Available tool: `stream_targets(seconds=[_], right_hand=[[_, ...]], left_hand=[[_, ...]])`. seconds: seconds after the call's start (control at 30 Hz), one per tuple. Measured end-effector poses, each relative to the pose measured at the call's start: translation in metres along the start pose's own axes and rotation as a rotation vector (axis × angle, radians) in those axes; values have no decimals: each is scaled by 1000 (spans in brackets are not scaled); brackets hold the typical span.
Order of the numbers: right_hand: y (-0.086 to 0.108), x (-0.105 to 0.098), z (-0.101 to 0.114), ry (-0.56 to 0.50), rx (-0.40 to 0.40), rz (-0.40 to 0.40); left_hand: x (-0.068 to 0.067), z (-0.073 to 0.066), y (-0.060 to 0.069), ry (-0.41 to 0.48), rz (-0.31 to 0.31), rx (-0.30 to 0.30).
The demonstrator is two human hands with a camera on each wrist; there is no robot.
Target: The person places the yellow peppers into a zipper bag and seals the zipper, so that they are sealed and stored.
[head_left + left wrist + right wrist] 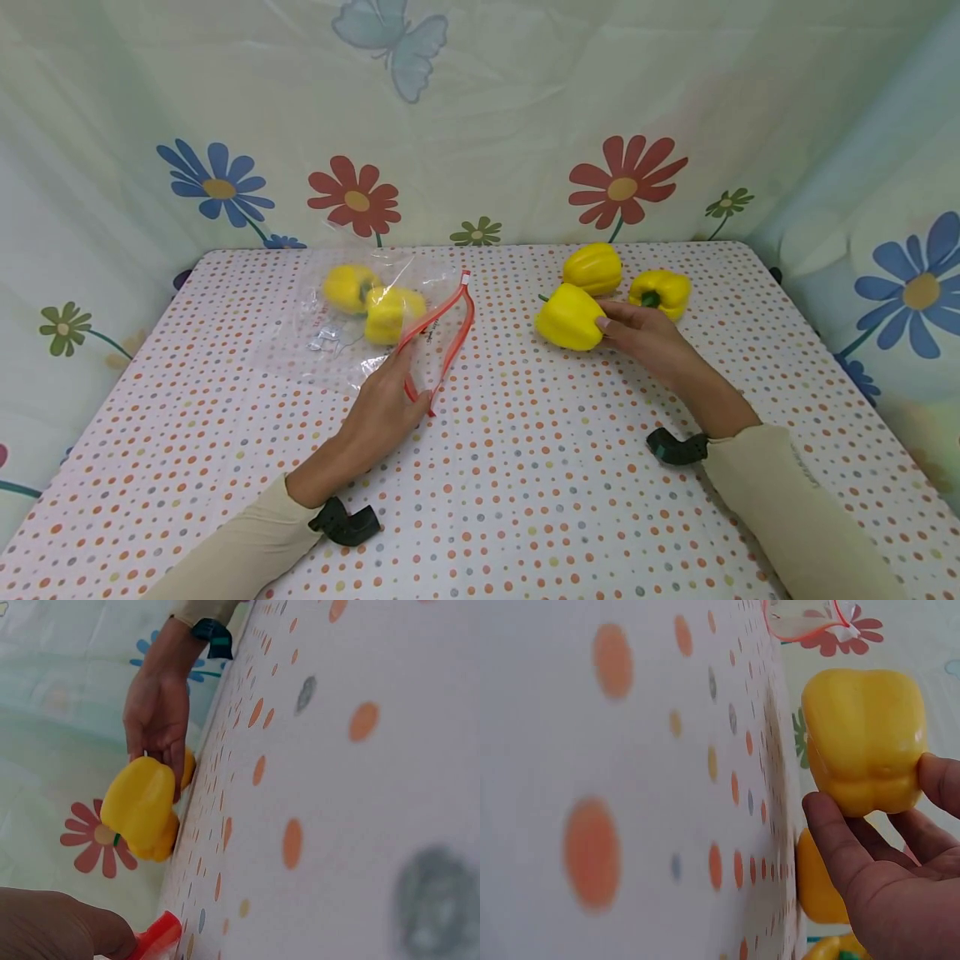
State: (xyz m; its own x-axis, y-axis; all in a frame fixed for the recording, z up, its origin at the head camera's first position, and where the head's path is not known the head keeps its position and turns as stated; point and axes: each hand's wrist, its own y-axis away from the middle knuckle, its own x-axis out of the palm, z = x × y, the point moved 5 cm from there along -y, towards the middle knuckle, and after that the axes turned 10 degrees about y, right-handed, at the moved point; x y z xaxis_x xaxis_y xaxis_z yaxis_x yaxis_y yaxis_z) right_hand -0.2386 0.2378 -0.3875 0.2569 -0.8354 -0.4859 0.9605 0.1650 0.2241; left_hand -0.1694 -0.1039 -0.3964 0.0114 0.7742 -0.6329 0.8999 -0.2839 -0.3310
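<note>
My right hand [656, 348] grips a yellow bell pepper [568, 318] by its bottom end, the stem pointing left. In the right wrist view, fingers and thumb of that hand [900, 885] are round the pepper [866, 739], which looks lifted off the table. Two more yellow bell peppers, one behind [592, 265] and one to the right [671, 290], lie close by. On the left, a clear zip bag [300, 337] lies with two yellow bell peppers [347, 286] inside. Its red-edged mouth [459, 343] gapes toward the right. My left hand [384, 410] pinches the near part of that edge.
A polka-dot cloth [510, 500] covers the table. Behind it hangs a flowered curtain [495, 108], which also runs along both sides. Each wrist wears a dark mount, one on the left [345, 522] and one on the right [677, 447].
</note>
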Motion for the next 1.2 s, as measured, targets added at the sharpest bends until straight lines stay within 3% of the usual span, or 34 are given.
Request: stream_targets(seconds=[0.37,0.63,0.97,1.2], right_hand=[[-14,28,17,31,-40,89],[-27,53,32,-45,-90,167],[-40,85,47,-77,-90,228],[-42,96,62,-101,-96,253]], left_hand=[[0,-2,0,-9,-1,9],[-1,-3,1,-10,-4,4],[0,-4,1,-6,1,8],[-1,-4,1,8,10,-13]])
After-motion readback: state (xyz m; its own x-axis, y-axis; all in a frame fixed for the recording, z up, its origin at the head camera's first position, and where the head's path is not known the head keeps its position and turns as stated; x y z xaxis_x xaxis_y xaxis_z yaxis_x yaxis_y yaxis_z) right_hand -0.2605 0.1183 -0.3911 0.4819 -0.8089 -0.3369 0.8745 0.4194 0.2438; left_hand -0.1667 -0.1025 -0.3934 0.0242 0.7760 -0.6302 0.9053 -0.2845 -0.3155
